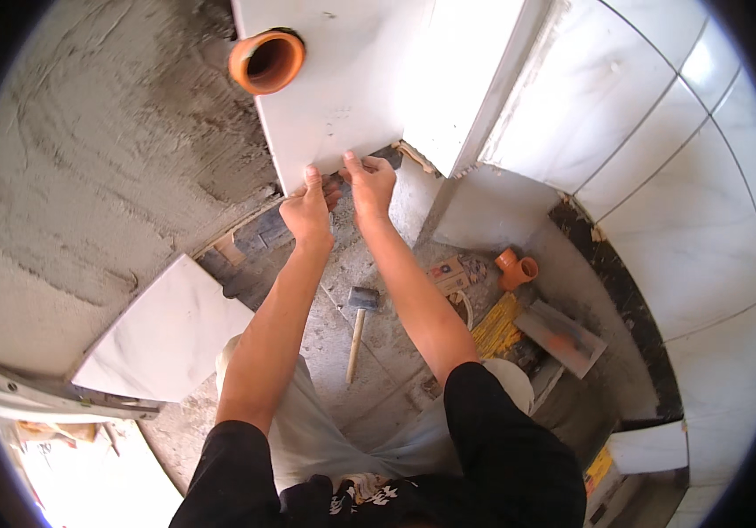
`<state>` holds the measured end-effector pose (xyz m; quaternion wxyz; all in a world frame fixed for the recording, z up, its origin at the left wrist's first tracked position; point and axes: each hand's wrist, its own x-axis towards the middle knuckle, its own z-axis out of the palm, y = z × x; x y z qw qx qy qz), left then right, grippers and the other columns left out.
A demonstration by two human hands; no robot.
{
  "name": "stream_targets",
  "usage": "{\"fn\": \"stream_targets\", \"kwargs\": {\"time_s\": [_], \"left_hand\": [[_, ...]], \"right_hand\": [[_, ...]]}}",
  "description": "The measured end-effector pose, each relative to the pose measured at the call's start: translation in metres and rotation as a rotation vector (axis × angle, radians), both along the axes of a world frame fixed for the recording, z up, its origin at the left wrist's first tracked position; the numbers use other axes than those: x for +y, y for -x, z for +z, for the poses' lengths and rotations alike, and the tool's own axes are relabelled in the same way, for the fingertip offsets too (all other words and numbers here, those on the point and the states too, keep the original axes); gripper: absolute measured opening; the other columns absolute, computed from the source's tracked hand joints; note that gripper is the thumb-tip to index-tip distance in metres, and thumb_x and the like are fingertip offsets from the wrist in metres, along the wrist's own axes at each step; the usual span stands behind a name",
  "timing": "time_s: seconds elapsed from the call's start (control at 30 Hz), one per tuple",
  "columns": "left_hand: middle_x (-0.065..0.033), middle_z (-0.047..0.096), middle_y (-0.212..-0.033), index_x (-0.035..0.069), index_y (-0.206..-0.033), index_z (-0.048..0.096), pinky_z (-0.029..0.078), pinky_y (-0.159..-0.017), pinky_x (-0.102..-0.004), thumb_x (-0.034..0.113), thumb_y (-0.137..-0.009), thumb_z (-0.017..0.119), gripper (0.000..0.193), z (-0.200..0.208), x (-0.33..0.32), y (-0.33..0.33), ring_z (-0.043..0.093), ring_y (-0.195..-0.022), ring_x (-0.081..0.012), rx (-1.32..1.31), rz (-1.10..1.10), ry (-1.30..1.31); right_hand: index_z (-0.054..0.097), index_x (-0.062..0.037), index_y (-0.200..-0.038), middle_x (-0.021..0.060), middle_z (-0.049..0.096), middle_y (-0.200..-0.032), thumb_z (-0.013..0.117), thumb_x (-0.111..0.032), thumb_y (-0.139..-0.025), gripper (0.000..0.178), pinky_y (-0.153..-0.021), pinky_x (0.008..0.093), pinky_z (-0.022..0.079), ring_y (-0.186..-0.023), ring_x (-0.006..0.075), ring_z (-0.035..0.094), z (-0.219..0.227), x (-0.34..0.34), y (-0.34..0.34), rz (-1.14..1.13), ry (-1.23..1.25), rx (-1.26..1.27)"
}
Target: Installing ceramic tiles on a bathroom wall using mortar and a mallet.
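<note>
A large white wall tile (343,88) stands against the wall ahead of me. At its lower edge, my left hand (309,211) is closed on the left part, thumb up on the face. Close to its right, my right hand (369,185) grips the same edge with thumb up and fingers curled beneath. What the fingertips touch behind the edge is hidden. An orange pipe end (268,62) sticks out at the tile's left side. On the floor below my hands lies a rubber mallet (358,326) with a black head and pale handle.
Rough grey mortar (105,158) covers the left wall, with a loose marbled tile (167,339) leaning below. Right of my arms lie an orange pipe fitting (516,268), a flat metal trowel (561,337) and a yellow bag (496,327). Marbled tiles (650,176) cover the right wall.
</note>
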<state>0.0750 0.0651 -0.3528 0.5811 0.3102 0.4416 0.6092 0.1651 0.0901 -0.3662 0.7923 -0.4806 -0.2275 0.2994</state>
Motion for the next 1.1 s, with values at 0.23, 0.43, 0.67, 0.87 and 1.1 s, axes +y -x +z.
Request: {"fn": "stream_targets", "kwargs": {"time_s": [0.23,0.43,0.67,0.87,1.1], "left_hand": [[-0.0059,0.066,-0.066,-0.002,-0.079,0.067,0.051,-0.057,-0.0306,0.029,-0.082,0.084,0.035,0.025,-0.011,0.035,0.062,-0.056,-0.0131,0.599,0.343,-0.364],[-0.0121,0.070,-0.076,0.004,-0.078,0.071,0.053,-0.062,-0.0380,0.027,-0.073,0.085,0.027,0.024,0.004,0.056,0.068,-0.066,-0.0289,1.038,0.360,-0.491],[-0.0093,0.068,-0.066,0.007,-0.074,0.072,0.052,-0.058,-0.0363,0.025,-0.071,0.085,0.022,0.024,0.008,0.052,0.067,-0.058,-0.0267,1.003,0.400,-0.531],[-0.0106,0.069,-0.066,0.006,-0.073,0.072,0.052,-0.059,-0.0347,0.024,-0.069,0.086,0.023,0.022,0.012,0.048,0.068,-0.057,-0.0249,0.962,0.373,-0.482],[-0.0102,0.070,-0.064,0.005,-0.069,0.071,0.053,-0.060,-0.0331,0.022,-0.068,0.085,0.023,0.023,0.012,0.058,0.067,-0.056,-0.0239,1.088,0.423,-0.547]], "right_hand": [[0.059,0.0071,-0.094,0.0143,0.066,-0.087,0.075,-0.007,-0.088,0.022,-0.065,0.0315,0.060,-0.069,0.0202,0.068,0.007,-0.005,-0.008,-0.029,0.109,-0.002],[0.058,0.0066,-0.094,0.0127,0.065,-0.086,0.075,-0.007,-0.088,0.023,-0.068,0.0309,0.061,-0.070,0.0189,0.067,0.002,0.001,-0.006,-0.019,0.056,-0.021],[0.064,0.0002,-0.095,0.0157,0.067,-0.084,0.064,-0.024,-0.093,0.024,-0.073,0.0433,0.052,-0.081,0.0300,0.069,-0.106,-0.040,-0.022,-0.191,0.446,-0.987],[0.060,-0.0017,-0.120,0.0256,0.058,-0.123,0.085,-0.040,-0.059,0.076,-0.098,0.0513,0.047,-0.122,0.0422,0.053,-0.266,-0.132,-0.022,0.564,1.034,-1.298],[0.063,0.0069,-0.102,0.0166,0.069,-0.089,0.092,-0.031,-0.054,0.068,-0.056,0.0414,0.058,-0.077,0.0277,0.068,-0.237,-0.127,-0.041,0.707,0.884,-0.471]]}}
